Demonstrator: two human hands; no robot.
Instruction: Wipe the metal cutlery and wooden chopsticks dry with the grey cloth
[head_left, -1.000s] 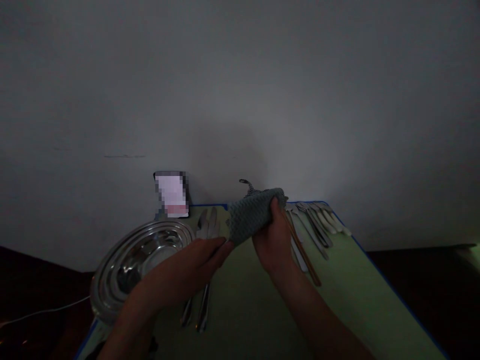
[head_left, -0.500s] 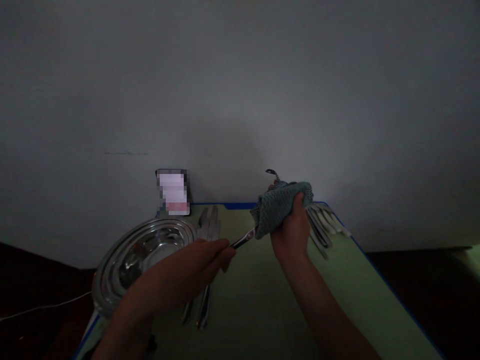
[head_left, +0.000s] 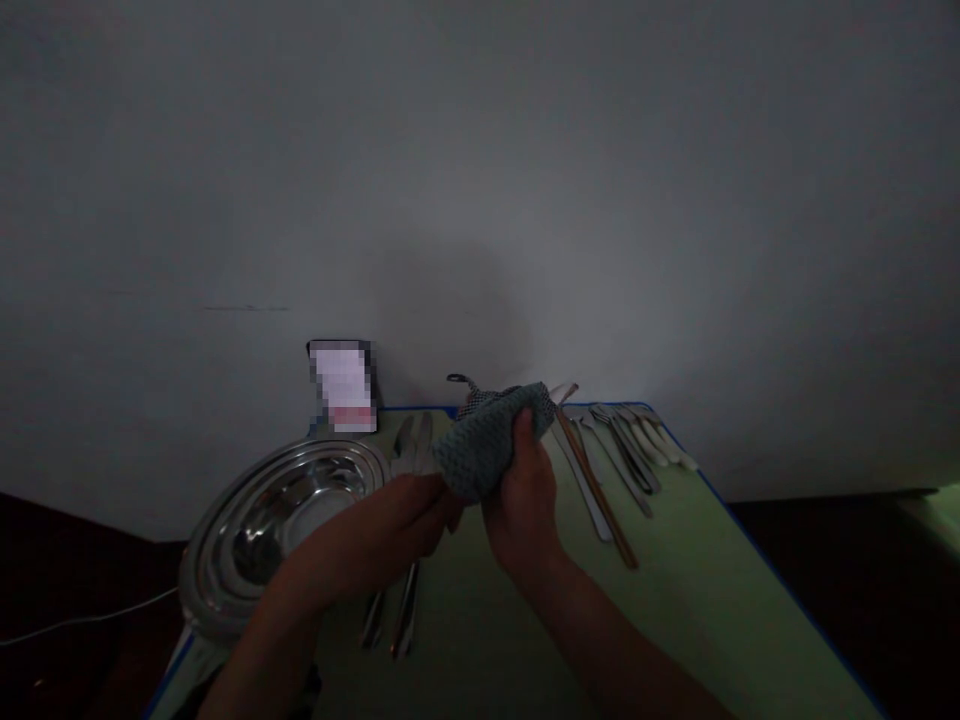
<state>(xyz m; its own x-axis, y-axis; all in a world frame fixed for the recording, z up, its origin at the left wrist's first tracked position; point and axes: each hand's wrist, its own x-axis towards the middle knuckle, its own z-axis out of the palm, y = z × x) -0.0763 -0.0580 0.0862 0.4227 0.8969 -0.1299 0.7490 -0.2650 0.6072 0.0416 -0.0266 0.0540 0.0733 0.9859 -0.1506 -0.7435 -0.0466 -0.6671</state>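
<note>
My left hand (head_left: 409, 515) is closed at the near end of a piece of metal cutlery, its handle now hidden by the fingers and cloth. A shiny tip (head_left: 564, 392) shows past the far end of the cloth; I cannot tell whether it is a knife or a spoon. My right hand (head_left: 529, 490) grips a grey-green textured cloth (head_left: 480, 450) with a checked back and a hanging loop, folded around the cutlery, thumb on top. The cloth touches or nearly touches my left fingers. Under my left wrist lie table knives (head_left: 406, 610), blades pointing to the wall.
A shiny steel basin (head_left: 202, 560) stands on the left of the green, blue-edged table (head_left: 720, 600). Behind it a phone (head_left: 343, 385) leans on the wall (head_left: 480, 200). To the right lie brown chopsticks (head_left: 609, 515), metal cutlery (head_left: 626, 470) and white-handled pieces (head_left: 667, 445).
My right hand has slid the cloth left and down along the cutlery to my left fingers, covering the handle that showed between. The chopsticks and cutlery on the right are now uncovered.
</note>
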